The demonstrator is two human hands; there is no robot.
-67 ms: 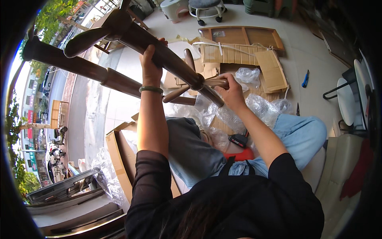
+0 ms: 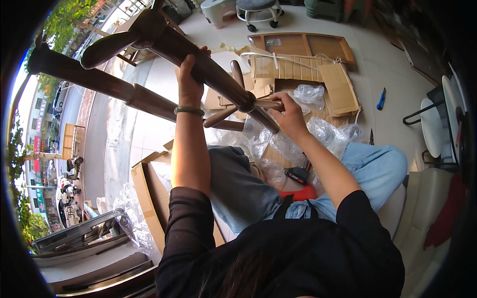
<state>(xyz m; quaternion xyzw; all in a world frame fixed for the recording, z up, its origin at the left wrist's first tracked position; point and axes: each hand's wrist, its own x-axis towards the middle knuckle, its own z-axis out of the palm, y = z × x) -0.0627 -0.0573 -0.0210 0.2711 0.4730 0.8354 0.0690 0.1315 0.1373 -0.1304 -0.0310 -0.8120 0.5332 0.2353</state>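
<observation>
A dark brown wooden coat rack post (image 2: 218, 74) slants from the upper left down toward the middle in front of me. My left hand (image 2: 189, 77) is wrapped round its shaft from the left side. Short pegs stick out near the post's lower end, and my right hand (image 2: 290, 119) pinches the tip of the one pointing right, a lighter brown peg (image 2: 267, 105). Behind and to the left runs a second similar brown post (image 2: 112, 87), which neither hand touches. A thick curved arm (image 2: 107, 50) juts from the top of the held post.
Bubble wrap (image 2: 285, 141) and flattened cardboard (image 2: 338, 89) lie on the floor ahead. A black and red power tool (image 2: 298, 174) rests by my legs. A blue utility knife (image 2: 381, 99) lies at the right. An open carton (image 2: 146, 198) stands left; a wheeled stool (image 2: 257, 7) is far off.
</observation>
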